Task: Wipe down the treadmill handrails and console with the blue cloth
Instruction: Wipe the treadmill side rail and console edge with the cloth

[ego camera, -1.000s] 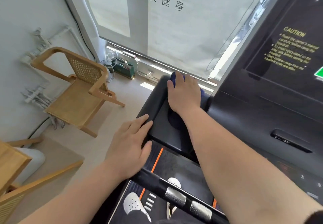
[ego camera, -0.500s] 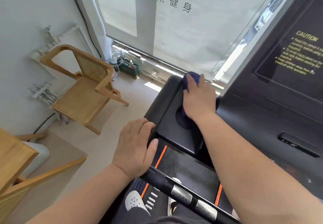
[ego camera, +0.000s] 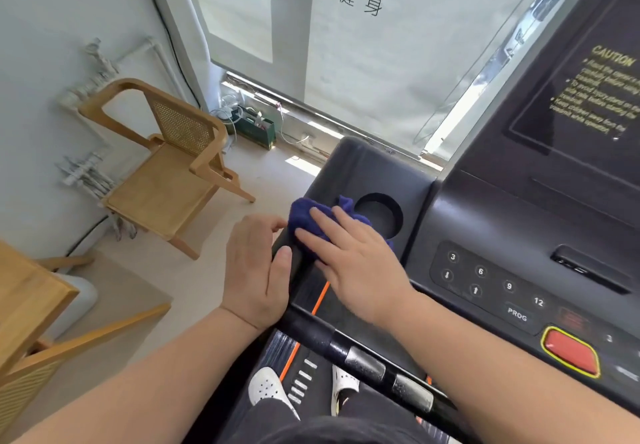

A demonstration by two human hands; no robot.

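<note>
The blue cloth (ego camera: pixel 306 216) lies bunched on the left wing of the black treadmill console (ego camera: pixel 367 169), beside a round cup holder (ego camera: pixel 378 213). My right hand (ego camera: pixel 353 263) presses flat on the cloth, fingers spread, near the wing's left front corner. My left hand (ego camera: pixel 258 270) grips the wing's left edge, thumb on top, just left of the cloth. A black front handrail (ego camera: pixel 349 348) with metal sensor pads runs below both hands. The console's button panel (ego camera: pixel 491 284) sits to the right of my right wrist.
A red stop button (ego camera: pixel 569 353) sits at the lower right. The dark screen with a caution label (ego camera: pixel 602 97) rises at the right. A wooden chair (ego camera: pixel 166 169) stands on the floor to the left. My white shoes (ego camera: pixel 268 390) rest on the belt below.
My right hand has slid the cloth from the far end of the console wing back toward me and left, past the cup holder. The left hand has kept its grip on the edge.
</note>
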